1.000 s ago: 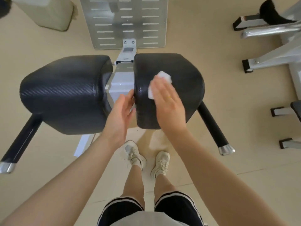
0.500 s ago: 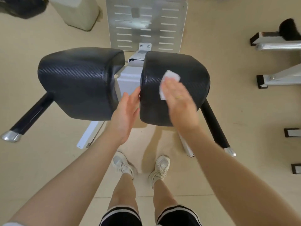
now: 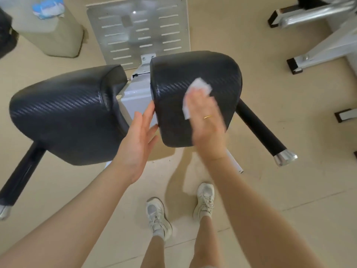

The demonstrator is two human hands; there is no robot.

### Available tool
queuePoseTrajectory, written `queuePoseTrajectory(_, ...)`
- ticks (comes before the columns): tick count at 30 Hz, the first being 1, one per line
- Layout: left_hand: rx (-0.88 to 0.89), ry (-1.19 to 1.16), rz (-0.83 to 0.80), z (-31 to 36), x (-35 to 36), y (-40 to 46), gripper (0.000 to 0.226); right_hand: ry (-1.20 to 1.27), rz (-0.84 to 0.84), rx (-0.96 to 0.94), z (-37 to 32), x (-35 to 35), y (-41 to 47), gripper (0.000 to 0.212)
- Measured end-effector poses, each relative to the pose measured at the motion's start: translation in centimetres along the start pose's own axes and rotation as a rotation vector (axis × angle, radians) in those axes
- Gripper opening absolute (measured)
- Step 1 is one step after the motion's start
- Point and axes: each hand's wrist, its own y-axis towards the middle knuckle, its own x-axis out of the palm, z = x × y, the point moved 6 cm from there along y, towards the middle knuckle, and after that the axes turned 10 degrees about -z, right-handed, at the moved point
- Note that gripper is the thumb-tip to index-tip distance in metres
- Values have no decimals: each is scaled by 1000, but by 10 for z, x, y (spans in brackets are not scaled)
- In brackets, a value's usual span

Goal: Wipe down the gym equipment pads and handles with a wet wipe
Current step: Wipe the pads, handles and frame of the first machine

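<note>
Right pad [image 3: 195,74] and left pad [image 3: 65,117]: black vinyl-like cover, woven carbon-fibre texture, slight sheen. Wet wipe [image 3: 199,87]: white, soft, creased cloth-like sheet. Right handle [image 3: 257,128]: matt black grip, polished metal end cap [image 3: 285,158]. Footplate [image 3: 138,30]: grey slotted metal, dull gloss. Floor [image 3: 289,190]: smooth beige

- Legible text, labels, brands, numbers, signs: none found.
- Blue-and-white packet [image 3: 48,7] on the pale bin [image 3: 58,35], top left: printed surface, too blurred to read.
- Black pads [image 3: 195,74], grey footplate [image 3: 139,31], white shoes [image 3: 158,217]: no markings that can be made out.
</note>
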Motion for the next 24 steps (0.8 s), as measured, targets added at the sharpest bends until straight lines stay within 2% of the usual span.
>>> queuePoseTrajectory(3,52,-6,-68,-4,-5,2,50,53,4,-99,-50,33,-15,37)
queuePoseTrajectory(5,55,55,-78,-10,-12,3,52,27,95,-155,-45,37,-19,34)
queuePoseTrajectory(7,64,197,-83,-12,-12,5,55,69,143,-17,-16,20,-14,34)
queuePoseTrajectory(10,41,278,-42,-15,-10,6,53,-38,214,210,36,-12,-17,43)
queuePoseTrajectory(13,63,260,-15,-16,-10,7,58,-86,206,115,32,-8,-9,54)
queuePoseTrajectory(16,137,202,5,-20,-11,9,55,-65,163,-23,-10,29,-12,45)
queuePoseTrajectory(20,189,120,39,-29,-11,10,57,-43,85,-353,-42,58,-32,32)
queuePoseTrajectory(22,183,128,56,-33,-10,12,60,-188,78,-358,-15,46,-28,33)
queuePoseTrajectory(24,185,156,92,-36,-7,15,59,-267,165,-197,32,22,-22,37)
